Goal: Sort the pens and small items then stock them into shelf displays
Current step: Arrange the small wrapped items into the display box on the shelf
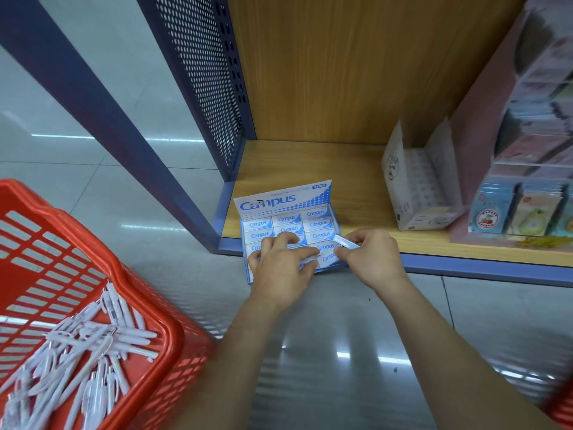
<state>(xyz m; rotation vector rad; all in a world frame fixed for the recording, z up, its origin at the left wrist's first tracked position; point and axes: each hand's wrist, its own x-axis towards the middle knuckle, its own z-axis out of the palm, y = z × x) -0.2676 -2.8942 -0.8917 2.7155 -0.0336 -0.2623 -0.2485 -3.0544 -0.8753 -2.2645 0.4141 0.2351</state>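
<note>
Topping up the Campus box (pixel 283 200), my left hand (pixel 279 262) pressing its rows and my right hand (pixel 372 259) pinching one eraser (pixel 345 242), I have the pens (pixel 93 352) in the basket (pixel 173 336) at eight o'clock left to stock.

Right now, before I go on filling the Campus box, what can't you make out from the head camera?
Head view throughout:
The Campus box: front rows hidden under the left hand; whether it grips an eraser is unclear.
The white piece pinched by the right hand: too blurred to identify.
The white display box: print blurred.
The red basket of pens: cut off by left and bottom edges.
</note>
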